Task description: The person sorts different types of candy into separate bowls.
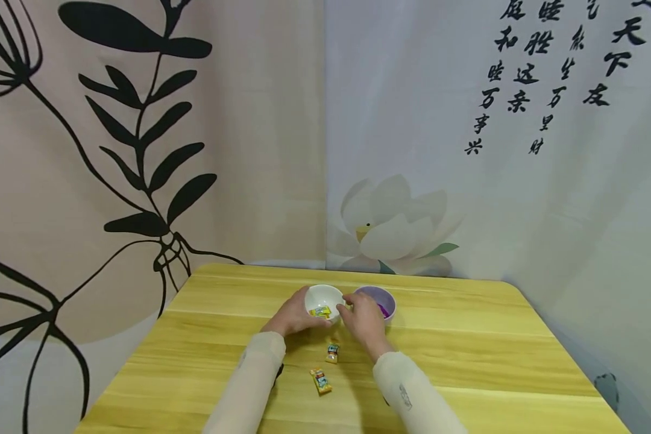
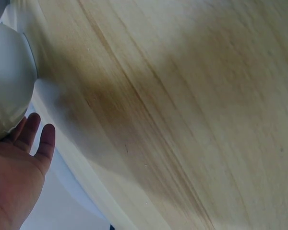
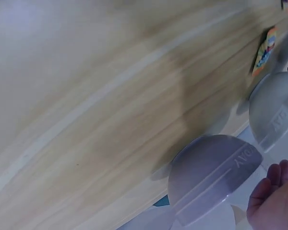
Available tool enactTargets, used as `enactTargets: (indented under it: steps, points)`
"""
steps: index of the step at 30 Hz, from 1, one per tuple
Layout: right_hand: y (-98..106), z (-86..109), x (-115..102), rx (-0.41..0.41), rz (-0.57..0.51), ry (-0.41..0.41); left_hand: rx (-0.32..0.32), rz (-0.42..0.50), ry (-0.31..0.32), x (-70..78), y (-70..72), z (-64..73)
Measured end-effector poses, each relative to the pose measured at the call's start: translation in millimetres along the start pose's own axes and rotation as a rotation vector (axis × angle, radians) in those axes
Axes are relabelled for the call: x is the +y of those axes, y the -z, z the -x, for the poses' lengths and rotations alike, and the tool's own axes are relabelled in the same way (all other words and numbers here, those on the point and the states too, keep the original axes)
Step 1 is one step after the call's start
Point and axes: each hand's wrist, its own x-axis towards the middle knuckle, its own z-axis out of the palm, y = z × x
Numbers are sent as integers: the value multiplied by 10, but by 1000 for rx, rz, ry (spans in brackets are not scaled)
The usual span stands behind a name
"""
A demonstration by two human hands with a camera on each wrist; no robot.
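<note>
My left hand (image 1: 298, 313) holds a small white bowl (image 1: 324, 292) from its left side, the thumb along the near side. Yellow-wrapped candies (image 1: 320, 311) lie inside that bowl. In the left wrist view the fingers of the left hand (image 2: 21, 167) lie against the bowl (image 2: 9, 79). My right hand (image 1: 364, 319) is at the white bowl's right rim, fingers bent; whether something is between its fingertips is hidden. Beside it stands a purple bowl (image 1: 382, 294) with something magenta (image 1: 383, 311) inside, partly covered by the right hand.
Two wrapped candies lie on the wooden table (image 1: 466, 349) nearer me: one candy (image 1: 332, 353) just below the bowls, another candy (image 1: 320, 381) closer to the front. Behind the table hangs a printed curtain (image 1: 271, 150).
</note>
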Motion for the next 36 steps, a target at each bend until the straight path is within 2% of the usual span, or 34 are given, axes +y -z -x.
enactTargets:
  steps: [7, 16, 23, 31, 36]
  points:
    - [29, 143, -24, -14, -7, 41, 3, -5, -25, 27, 14, 16]
    - [19, 430, -78, -77, -33, 96, 25, -35, -35, 31, 10, 18]
    - [-29, 689, -86, -117, -84, 124, 21, -29, -15, 50, 13, 14]
    - [-114, 978, -121, -190, -49, 157, 15, -39, 3, 38, 18, 11]
    - [-152, 1097, -194, -192, 80, 163, 13, -33, 16, 28, 13, 1]
